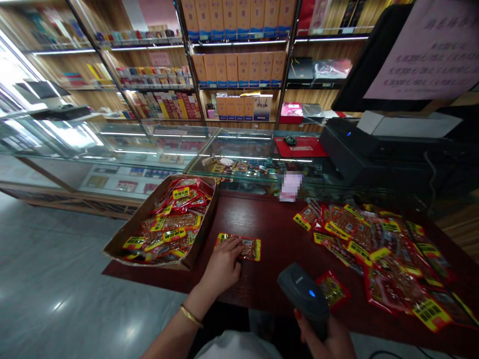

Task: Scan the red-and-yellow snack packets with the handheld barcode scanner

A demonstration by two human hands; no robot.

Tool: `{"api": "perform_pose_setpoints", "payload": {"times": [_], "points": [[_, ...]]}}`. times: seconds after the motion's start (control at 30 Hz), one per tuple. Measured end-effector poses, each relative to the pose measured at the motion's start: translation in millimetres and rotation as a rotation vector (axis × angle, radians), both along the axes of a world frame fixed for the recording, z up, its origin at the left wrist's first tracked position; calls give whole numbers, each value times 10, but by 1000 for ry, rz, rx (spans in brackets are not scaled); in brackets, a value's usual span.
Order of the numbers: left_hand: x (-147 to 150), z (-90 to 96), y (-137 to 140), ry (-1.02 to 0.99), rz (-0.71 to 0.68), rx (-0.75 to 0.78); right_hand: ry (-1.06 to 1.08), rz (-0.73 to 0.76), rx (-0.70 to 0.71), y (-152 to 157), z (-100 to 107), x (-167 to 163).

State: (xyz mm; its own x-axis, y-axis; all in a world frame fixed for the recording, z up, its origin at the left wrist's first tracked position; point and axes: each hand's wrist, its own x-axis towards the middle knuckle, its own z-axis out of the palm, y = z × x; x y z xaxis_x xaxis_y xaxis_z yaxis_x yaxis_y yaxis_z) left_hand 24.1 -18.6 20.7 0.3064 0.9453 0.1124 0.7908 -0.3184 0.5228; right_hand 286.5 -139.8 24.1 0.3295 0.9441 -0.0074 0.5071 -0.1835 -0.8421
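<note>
My left hand point(224, 262), with a gold bangle at the wrist, rests on a flat snack packet point(250, 249) with red and yellow edges. Its fingers lie stretched over the packet, covering part of it. In my right hand point(329, 341) is a dark barcode scanner point(301, 289) with a lit blue light, gripped by the handle and held above the table's front edge. Left of my left hand, a cardboard box point(108, 244) holds many similar packets. A loose pile of snack packets point(359, 234) covers the right side, and a single packet point(333, 289) lies behind the scanner.
The dark red wooden table point(239, 212) meets a glass display counter point(209, 149) at the back. A monitor point(359, 60) and black equipment point(337, 154) stand at the right. A mouse point(290, 141) sits on a red mat point(310, 148). Stocked shelves point(239, 42) line the wall.
</note>
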Motion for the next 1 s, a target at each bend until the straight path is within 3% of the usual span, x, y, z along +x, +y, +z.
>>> {"api": "perform_pose_setpoints", "payload": {"times": [0.13, 0.27, 0.63, 1.0], "points": [[-47, 14, 68, 41, 103, -16, 136, 14, -32, 9, 59, 10], [-101, 61, 220, 110, 205, -128, 189, -6, -33, 17, 58, -20], [-112, 163, 133, -301, 172, -227, 133, 58, -7, 46, 42, -16], [-151, 66, 164, -294, 210, -173, 80, 89, 4, 7, 52, 15]]}}
